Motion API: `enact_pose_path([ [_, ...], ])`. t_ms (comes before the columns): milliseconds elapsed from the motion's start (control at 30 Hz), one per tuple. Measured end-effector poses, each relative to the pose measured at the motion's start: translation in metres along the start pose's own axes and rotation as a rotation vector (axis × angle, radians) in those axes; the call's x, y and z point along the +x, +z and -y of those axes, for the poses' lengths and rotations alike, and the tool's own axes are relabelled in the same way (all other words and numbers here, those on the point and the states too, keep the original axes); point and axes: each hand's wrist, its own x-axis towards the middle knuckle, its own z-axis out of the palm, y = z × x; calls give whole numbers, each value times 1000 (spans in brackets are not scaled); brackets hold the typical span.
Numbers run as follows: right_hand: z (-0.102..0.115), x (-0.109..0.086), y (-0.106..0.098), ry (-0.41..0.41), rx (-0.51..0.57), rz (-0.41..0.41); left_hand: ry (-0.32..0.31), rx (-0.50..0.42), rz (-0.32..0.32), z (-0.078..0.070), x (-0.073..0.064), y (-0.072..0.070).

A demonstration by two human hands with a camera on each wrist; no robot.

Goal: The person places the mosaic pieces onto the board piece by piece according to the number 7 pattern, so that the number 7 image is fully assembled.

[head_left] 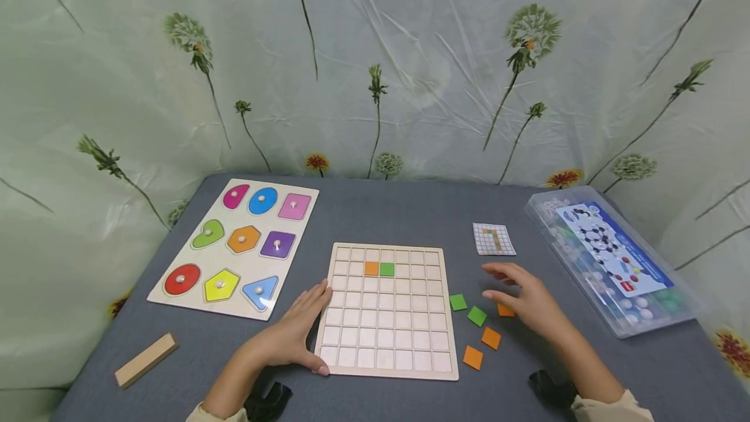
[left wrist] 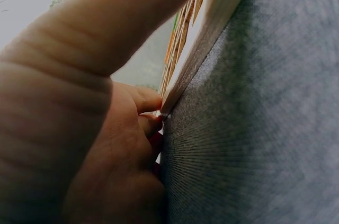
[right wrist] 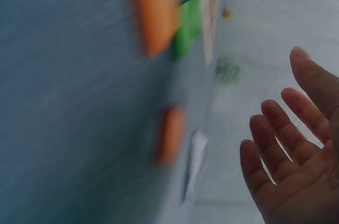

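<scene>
My left hand (head_left: 293, 331) rests against the left edge of a wooden grid board (head_left: 385, 337), fingers along its side and thumb at the near left corner. The left wrist view shows the fingers touching the board's side (left wrist: 204, 49). One orange tile (head_left: 372, 268) and one green tile (head_left: 387, 269) sit side by side in the board's second row. Over the table right of the board, my right hand (head_left: 530, 298) hovers with relaxed, parted fingers and holds nothing. It partly covers a loose orange tile (head_left: 506, 310). Nearby lie two green tiles (head_left: 477, 316) and two more orange tiles (head_left: 491, 338).
A small pattern card (head_left: 495, 239) lies beyond my right hand. At the right is a clear plastic case (head_left: 621, 266) with a blue label. A shape puzzle board (head_left: 234, 266) with knobbed pieces is at the left, and a wooden block (head_left: 146, 360) lies nearer.
</scene>
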Motion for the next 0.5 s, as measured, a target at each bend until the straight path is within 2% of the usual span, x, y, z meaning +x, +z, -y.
enact_pose_path([
  [200, -29, -25, -5, 91, -65, 79, 7, 4, -2, 1, 1, 0],
  [500, -42, -29, -3, 66, -116, 115, 0, 4, -2, 1, 0, 1],
])
